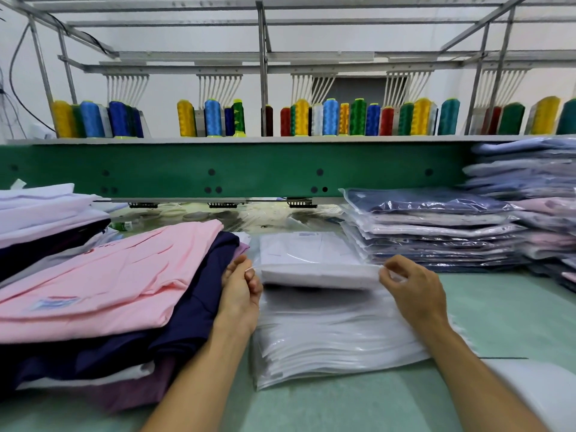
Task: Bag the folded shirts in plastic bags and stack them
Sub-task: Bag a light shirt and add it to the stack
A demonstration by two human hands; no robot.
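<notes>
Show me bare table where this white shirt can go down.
Bare green table lies right of the empty bag pile, in front of the bagged stacks, and along the near edge. Left is crowded with folded shirts; the back with clutter.

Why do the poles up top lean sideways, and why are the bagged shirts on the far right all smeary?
Head view: the wide-angle lens splays the metal frame outward; head view, the far-right stacks of bagged shirts blur near the picture's edge; glare streaks the pile of empty plastic bags, and the bagged white shirt casts a shadow on it.
</notes>
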